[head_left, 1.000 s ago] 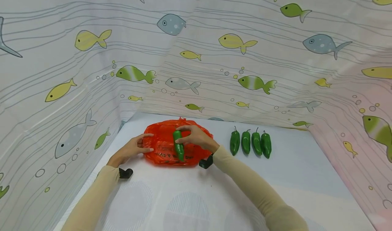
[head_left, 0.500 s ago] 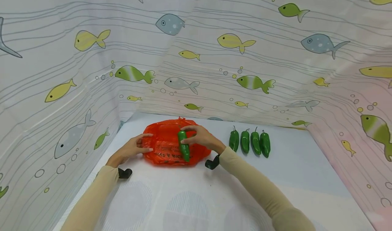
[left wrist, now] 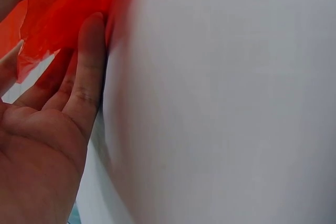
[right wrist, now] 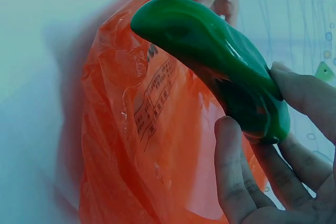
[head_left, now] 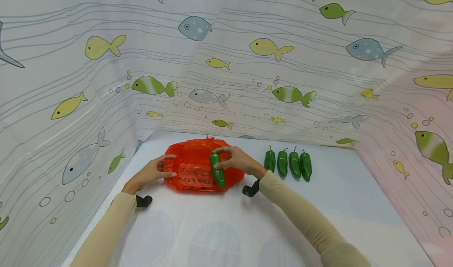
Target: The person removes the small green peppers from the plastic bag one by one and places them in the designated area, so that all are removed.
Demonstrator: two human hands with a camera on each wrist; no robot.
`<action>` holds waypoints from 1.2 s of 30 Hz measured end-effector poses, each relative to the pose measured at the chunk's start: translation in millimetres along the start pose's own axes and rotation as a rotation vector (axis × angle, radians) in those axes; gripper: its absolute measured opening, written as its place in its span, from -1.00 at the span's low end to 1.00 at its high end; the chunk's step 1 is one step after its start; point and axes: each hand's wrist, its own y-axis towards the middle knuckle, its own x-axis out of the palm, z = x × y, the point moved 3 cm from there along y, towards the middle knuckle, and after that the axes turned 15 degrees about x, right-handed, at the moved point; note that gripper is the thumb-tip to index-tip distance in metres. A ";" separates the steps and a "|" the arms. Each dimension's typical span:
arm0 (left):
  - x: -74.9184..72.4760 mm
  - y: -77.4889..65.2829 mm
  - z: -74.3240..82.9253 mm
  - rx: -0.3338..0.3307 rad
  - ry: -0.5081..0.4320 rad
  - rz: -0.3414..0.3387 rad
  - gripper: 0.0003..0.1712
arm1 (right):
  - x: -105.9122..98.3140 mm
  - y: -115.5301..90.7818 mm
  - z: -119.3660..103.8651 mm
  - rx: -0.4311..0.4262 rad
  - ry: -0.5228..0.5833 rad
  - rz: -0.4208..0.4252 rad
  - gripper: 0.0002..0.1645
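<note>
My right hand (head_left: 238, 159) pinches a glossy green chili pepper (head_left: 217, 170) near its stem end, over the right part of a red plastic bag (head_left: 191, 153) with dark printing. In the right wrist view the pepper (right wrist: 210, 51) slants across, thumb and fingers on its near end, with the bag (right wrist: 115, 145) behind. My left hand (head_left: 152, 172) lies at the bag's left edge, thumb and fingers spread apart. The left wrist view shows the fingers of this hand (left wrist: 52, 108) extended against the bag's film (left wrist: 68, 14), some partly hidden by it.
Several more green chili peppers (head_left: 294, 164) stand in a row on the white tabletop (head_left: 339, 180), right of the bag. A fish-printed curtain (head_left: 226, 78) encloses the back and both sides. Black devices (head_left: 250, 189) are worn at the wrists.
My right hand has shifted a little to the right with the pepper, uncovering more of the bag's printing. The left hand stays at the bag's left edge.
</note>
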 end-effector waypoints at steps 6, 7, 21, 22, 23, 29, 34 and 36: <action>-0.8 -0.1 -1.4 0.006 0.006 -0.005 -0.05 | -3.4 -4.4 1.8 0.001 -0.046 0.026 -0.31; -0.6 -0.4 -2.2 0.007 0.008 -0.006 -0.05 | -4.4 -5.5 2.6 0.000 -0.048 0.034 -0.31; -0.1 -1.3 1.8 0.019 0.000 -0.006 -0.05 | -26.6 -25.9 8.6 0.005 -0.014 0.109 -0.29; -0.1 -1.1 1.7 0.018 0.003 -0.007 -0.05 | -28.4 -27.1 9.9 0.009 -0.012 0.115 -0.29; 0.0 -0.9 1.6 0.018 0.002 -0.008 -0.05 | -30.3 -28.7 11.0 0.013 -0.012 0.121 -0.29; 0.7 0.1 -0.3 0.019 -0.011 -0.010 -0.04 | -43.9 -38.7 20.0 0.025 -0.007 0.165 -0.28; 0.5 0.3 -0.3 0.023 -0.027 -0.013 -0.03 | -58.6 -46.3 29.4 0.035 -0.002 0.201 -0.25; 0.1 0.7 0.3 0.025 -0.023 -0.011 -0.03 | -64.7 -49.9 33.4 0.053 0.004 0.214 -0.23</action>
